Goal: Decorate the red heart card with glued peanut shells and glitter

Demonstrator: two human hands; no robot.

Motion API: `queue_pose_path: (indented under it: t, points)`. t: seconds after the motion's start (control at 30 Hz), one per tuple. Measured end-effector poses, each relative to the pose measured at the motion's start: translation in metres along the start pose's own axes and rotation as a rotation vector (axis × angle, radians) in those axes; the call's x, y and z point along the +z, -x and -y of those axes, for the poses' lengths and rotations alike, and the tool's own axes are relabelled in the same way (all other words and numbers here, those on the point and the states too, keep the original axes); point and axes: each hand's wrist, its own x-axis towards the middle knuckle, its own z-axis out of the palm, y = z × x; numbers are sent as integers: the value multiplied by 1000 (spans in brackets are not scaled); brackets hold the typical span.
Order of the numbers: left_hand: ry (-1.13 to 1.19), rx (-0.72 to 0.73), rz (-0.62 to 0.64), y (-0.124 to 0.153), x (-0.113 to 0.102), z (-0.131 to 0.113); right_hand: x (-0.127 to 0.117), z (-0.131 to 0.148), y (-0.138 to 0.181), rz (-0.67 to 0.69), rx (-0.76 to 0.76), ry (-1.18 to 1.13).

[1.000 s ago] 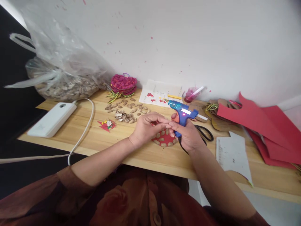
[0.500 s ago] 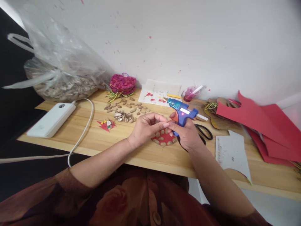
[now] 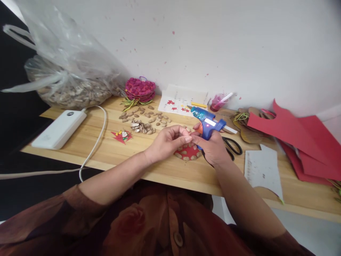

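Observation:
My right hand (image 3: 213, 144) is wrapped round the handle of a blue glue gun (image 3: 209, 122), whose nozzle points up and to the left. A white glue stick (image 3: 230, 129) sticks out of its back end. My left hand (image 3: 170, 140) is closed in a pinch, its fingertips meeting those of my right hand; whatever lies between them is hidden. Below both hands a red disc (image 3: 188, 152) rests on the table, with peanut shells set round its edge. Loose peanut shells (image 3: 151, 120) and a heap of opened shells (image 3: 142, 127) lie beyond my left hand.
A plastic bag of shells (image 3: 71, 90) and a white power bank (image 3: 59, 129) with a cable stand at left. Black-handled scissors (image 3: 234, 146), grey card (image 3: 262, 169) and red sheets (image 3: 298, 138) lie at right. Behind are a magenta ornament (image 3: 140, 89) and a pink cup (image 3: 217, 103).
The view has shifted slightly, so the table things sit a little higher in the picture. Both hands keep the same grip, fingertips still together.

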Motion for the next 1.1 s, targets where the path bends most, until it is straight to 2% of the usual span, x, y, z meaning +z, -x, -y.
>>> queue_pose_path:
  t: [0.1, 0.17, 0.3, 0.43, 0.53, 0.7, 0.8, 0.97, 1.1]
  points:
    - [11, -34, 93, 1, -9, -7, 3, 3, 0, 7, 61, -73]
    - [-101, -2, 69, 3, -25, -17, 5, 7, 0, -24, 65, -90]
    - [-536, 46, -111, 17, -76, -44, 5, 9, -1, -84, 50, -83]
    - [-1074, -123, -298, 40, -125, -64, 2, 7, -3, -139, 58, -67]
    - [-1271, -234, -365, 53, -146, -66, 1, 5, -4, -191, 44, -38]
    - [-1389, -260, -333, 61, -157, -61, 2, 5, -5, -275, -28, -4]
    - [-1479, -260, -365, 62, -159, -59, 4, 6, -6, -310, -28, 0]
    - [-1426, -280, -389, 61, -158, -56, 4, 7, -7, -310, -15, 18]
    - [-1375, -294, -304, 58, -156, -59, 1, 4, -6, -292, -11, 25]
